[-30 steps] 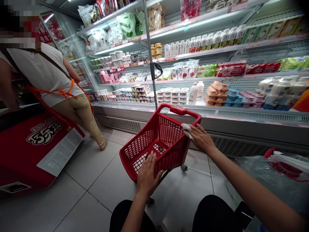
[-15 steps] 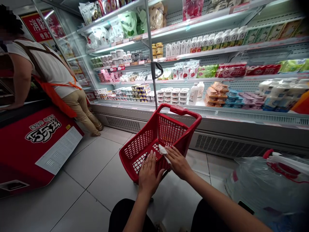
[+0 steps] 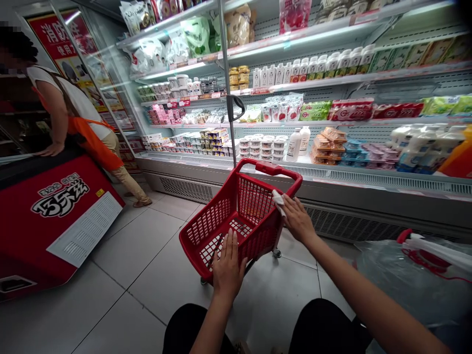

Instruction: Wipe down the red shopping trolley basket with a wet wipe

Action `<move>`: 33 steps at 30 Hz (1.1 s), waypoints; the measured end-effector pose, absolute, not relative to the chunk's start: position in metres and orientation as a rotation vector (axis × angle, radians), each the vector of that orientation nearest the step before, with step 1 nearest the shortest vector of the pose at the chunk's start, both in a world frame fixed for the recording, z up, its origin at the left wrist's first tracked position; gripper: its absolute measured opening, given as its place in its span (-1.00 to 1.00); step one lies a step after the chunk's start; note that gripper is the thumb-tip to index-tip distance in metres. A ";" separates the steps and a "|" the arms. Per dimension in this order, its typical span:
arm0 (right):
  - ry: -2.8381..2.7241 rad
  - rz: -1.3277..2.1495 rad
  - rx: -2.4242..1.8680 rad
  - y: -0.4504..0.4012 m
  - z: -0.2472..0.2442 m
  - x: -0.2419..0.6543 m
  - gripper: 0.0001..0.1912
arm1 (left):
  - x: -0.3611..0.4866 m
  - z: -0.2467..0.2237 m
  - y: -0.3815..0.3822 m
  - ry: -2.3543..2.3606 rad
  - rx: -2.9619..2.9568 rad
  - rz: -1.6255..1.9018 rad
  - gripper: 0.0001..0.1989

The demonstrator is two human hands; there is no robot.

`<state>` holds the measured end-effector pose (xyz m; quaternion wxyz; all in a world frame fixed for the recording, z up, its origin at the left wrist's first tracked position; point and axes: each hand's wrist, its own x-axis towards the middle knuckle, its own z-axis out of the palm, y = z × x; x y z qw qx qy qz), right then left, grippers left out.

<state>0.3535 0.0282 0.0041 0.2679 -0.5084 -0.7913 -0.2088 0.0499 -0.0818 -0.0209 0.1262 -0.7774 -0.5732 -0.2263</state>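
In front of me stands a small red shopping cart [image 3: 254, 199] with slotted plastic sides and a raised handle. My left hand [image 3: 229, 268] rests on the near side rim of its basket, fingers stretched out and close together, with nothing held. Farther up the same side, toward the handle, my right hand [image 3: 298, 219] presses a crumpled white tissue [image 3: 279, 200] against the rim. Its fingers cover part of the tissue. The basket shows its bare slotted floor.
Behind the cart runs a refrigerated display shelf [image 3: 332, 172] with cups, bottles and pouches. A red freezer chest [image 3: 59, 211] stands at the left, where a person in an orange apron [image 3: 98, 142] leans over it. A clear plastic bag [image 3: 413, 285] sits at the right.
My right hand has slid with the tissue along the rim, up toward the handle. My left hand has stayed about in place. The person at the freezer has turned and shifted their legs.
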 end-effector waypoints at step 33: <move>-2.510 -0.026 -0.818 -0.077 -0.036 0.232 -0.29 | 0.011 -0.045 -0.078 -1.545 -2.456 -0.744 -0.05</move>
